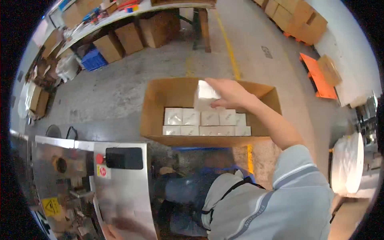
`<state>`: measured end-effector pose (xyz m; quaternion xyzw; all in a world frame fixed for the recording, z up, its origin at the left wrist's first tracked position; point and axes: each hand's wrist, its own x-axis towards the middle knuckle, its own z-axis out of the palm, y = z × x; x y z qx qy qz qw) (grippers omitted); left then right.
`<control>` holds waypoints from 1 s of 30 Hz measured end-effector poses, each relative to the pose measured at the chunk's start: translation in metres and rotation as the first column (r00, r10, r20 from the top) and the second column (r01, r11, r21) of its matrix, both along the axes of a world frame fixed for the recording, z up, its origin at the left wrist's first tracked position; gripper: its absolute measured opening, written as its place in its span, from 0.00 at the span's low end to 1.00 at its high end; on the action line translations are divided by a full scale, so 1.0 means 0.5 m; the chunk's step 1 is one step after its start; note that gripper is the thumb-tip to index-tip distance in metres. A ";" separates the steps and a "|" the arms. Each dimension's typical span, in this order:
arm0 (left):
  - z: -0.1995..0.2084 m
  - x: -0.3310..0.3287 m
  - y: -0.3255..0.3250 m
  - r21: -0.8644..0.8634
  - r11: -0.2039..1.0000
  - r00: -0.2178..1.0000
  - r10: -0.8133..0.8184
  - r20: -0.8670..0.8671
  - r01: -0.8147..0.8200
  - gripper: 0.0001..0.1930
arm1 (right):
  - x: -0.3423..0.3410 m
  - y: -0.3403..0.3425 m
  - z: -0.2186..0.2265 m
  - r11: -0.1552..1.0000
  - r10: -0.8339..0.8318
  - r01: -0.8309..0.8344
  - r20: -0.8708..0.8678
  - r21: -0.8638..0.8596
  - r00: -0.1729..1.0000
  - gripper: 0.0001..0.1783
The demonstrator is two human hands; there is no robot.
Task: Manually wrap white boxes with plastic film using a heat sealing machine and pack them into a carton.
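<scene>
My right hand [229,95] is closed round a small white box [205,96], blurred by motion, above a large open cardboard carton [156,100]. Inside the carton, several white boxes wrapped in shiny film [191,117] stand in two rows along the near side. The held box hangs over the far part of the carton, just behind those rows. At the lower edge, part of my left hand [110,232] shows beside the steel machine [124,192]; its fingers are mostly hidden.
On the machine's top are a black phone-shaped slab [124,158] and a red button [99,159]. A workbench [140,12] with cartons beneath stands at the far left. An orange pallet [318,76] leans near the right wall, and stacked cartons [298,20] sit beyond it.
</scene>
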<state>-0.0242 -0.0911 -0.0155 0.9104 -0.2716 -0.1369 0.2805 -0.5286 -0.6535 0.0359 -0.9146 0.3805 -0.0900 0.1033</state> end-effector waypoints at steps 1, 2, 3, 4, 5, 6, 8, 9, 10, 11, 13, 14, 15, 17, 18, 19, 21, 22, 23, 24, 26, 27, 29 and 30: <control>0.054 -0.110 -0.057 0.031 1.000 0.996 0.002 0.084 -0.005 0.27 | -0.026 -0.012 -0.027 0.989 -0.057 0.076 -0.150 0.127 0.987 0.44; 0.104 -0.208 -0.115 0.057 0.998 0.984 0.015 0.178 -0.026 0.26 | -0.040 -0.028 -0.059 0.987 -0.065 0.086 -0.150 0.139 0.987 0.44; 0.104 -0.264 -0.136 0.068 0.997 0.984 0.013 0.180 -0.025 0.26 | -0.061 -0.049 -0.103 0.966 -0.084 0.142 -0.256 0.217 0.963 0.43; 0.086 -0.306 -0.153 0.076 0.997 0.940 -0.031 0.339 0.006 0.26 | -0.091 -0.067 -0.155 0.935 -0.093 0.207 -0.366 0.287 0.926 0.42; 0.080 -0.344 -0.172 0.088 0.995 0.870 -0.074 0.487 0.036 0.25 | -0.137 -0.094 -0.233 0.922 -0.083 0.234 -0.434 0.307 0.897 0.41; 0.101 -0.383 -0.218 0.219 0.976 0.894 -0.110 0.434 0.013 0.26 | -0.179 -0.119 -0.298 0.909 -0.067 0.257 -0.496 0.327 0.866 0.39; 0.086 -0.412 -0.234 0.444 0.895 0.865 -0.186 0.466 -0.047 0.31 | -0.212 -0.135 -0.345 0.892 0.043 0.243 -0.606 0.381 0.794 0.34; 0.041 -0.409 -0.221 0.450 0.891 0.866 -0.186 0.464 -0.050 0.31 | -0.242 -0.150 -0.392 0.898 0.108 0.219 -0.675 0.381 0.730 0.34; -0.004 -0.402 -0.203 0.271 0.955 0.905 -0.004 0.426 -0.123 0.29 | -0.258 -0.158 -0.439 0.901 0.176 0.195 -0.736 0.389 0.654 0.33; -0.027 -0.396 -0.192 0.089 0.973 0.920 0.171 0.353 -0.215 0.28 | -0.259 -0.169 -0.475 0.902 0.246 0.160 -0.781 0.402 0.574 0.32; -0.030 -0.391 -0.186 0.152 0.965 0.902 0.135 0.410 -0.213 0.27 | -0.272 -0.169 -0.536 0.923 0.279 0.080 -0.798 0.376 0.534 0.27; -0.029 -0.389 -0.182 0.203 0.957 0.881 0.093 0.464 -0.208 0.27 | -0.279 -0.165 -0.567 0.941 0.294 0.001 -0.816 0.340 0.497 0.22; -0.027 -0.389 -0.176 0.213 0.952 0.878 0.097 0.468 -0.218 0.27 | -0.288 -0.165 -0.611 0.937 0.308 -0.010 -0.812 0.350 0.497 0.22; -0.029 -0.382 -0.171 0.292 0.936 0.879 0.038 0.475 -0.198 0.27 | -0.318 -0.169 -0.712 0.947 0.321 -0.088 -0.910 0.309 0.262 0.19; -0.047 -0.370 -0.166 0.291 0.936 0.880 0.038 0.474 -0.197 0.27 | -0.347 -0.174 -0.755 0.947 0.320 -0.088 -0.911 0.308 0.261 0.19; -0.073 -0.352 -0.153 0.294 0.942 0.888 0.009 0.461 -0.163 0.27 | -0.379 -0.172 -0.789 0.938 0.346 -0.083 -0.901 0.336 0.261 0.16; -0.077 -0.359 -0.171 0.201 0.972 0.880 0.009 0.475 -0.119 0.26 | -0.376 -0.165 -0.825 0.923 0.385 -0.090 -0.882 0.375 0.271 0.14; -0.075 -0.356 -0.162 0.211 0.969 0.875 0.010 0.484 -0.128 0.26 | -0.366 -0.157 -0.825 0.929 0.367 -0.099 -0.848 0.358 0.381 0.13; -0.079 -0.350 -0.150 0.214 0.969 0.866 0.001 0.500 -0.124 0.26 | -0.360 -0.150 -0.820 0.935 0.343 -0.100 -0.805 0.339 0.484 0.12; -0.078 -0.348 -0.142 0.218 0.969 0.856 -0.011 0.517 -0.119 0.25 | -0.345 -0.141 -0.805 0.932 0.353 -0.104 -0.798 0.348 0.488 0.12; -0.058 -0.365 -0.153 0.193 0.972 0.859 0.015 0.513 -0.132 0.25 | -0.322 -0.130 -0.756 0.965 0.146 0.082 -0.766 0.251 0.626 0.14; -0.056 -0.371 -0.164 0.159 0.977 0.864 0.042 0.502 -0.140 0.25 | -0.331 -0.121 -0.732 0.964 0.142 0.090 -0.769 0.251 0.623 0.14; -0.054 -0.371 -0.154 0.209 0.964 0.849 0.031 0.528 -0.165 0.26 | -0.333 -0.105 -0.710 0.967 0.253 -0.137 -0.750 0.214 0.611 0.14; -0.055 -0.372 -0.155 0.247 0.951 0.834 0.018 0.551 -0.184 0.26 | -0.340 -0.109 -0.716 0.969 0.247 -0.133 -0.753 0.210 0.610 0.14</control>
